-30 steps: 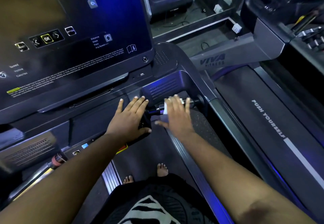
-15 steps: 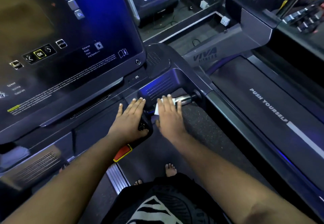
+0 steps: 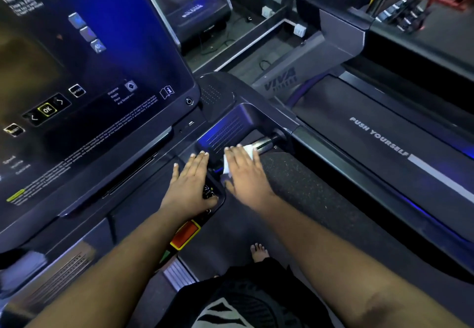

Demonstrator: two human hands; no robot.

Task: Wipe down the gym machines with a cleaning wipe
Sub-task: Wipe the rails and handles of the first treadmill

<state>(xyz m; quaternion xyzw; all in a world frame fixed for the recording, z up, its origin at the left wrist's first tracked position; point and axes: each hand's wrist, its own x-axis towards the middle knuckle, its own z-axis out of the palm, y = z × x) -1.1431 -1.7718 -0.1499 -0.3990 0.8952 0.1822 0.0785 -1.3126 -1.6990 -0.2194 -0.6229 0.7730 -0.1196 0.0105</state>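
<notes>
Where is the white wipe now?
The white wipe lies under the right hand, pressed on the treadmill's chrome handlebar, right of the left hand.

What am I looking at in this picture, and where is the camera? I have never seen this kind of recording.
The single view comes from a camera worn on a person's head, looking down at their own bare arms. They stand on a treadmill, facing its console screen. The right hand lies flat on a white cleaning wipe, pressing it onto the metal handlebar. The left hand rests flat on the console's ledge beside a small button panel, holding nothing. A second treadmill stands to the right.
</notes>
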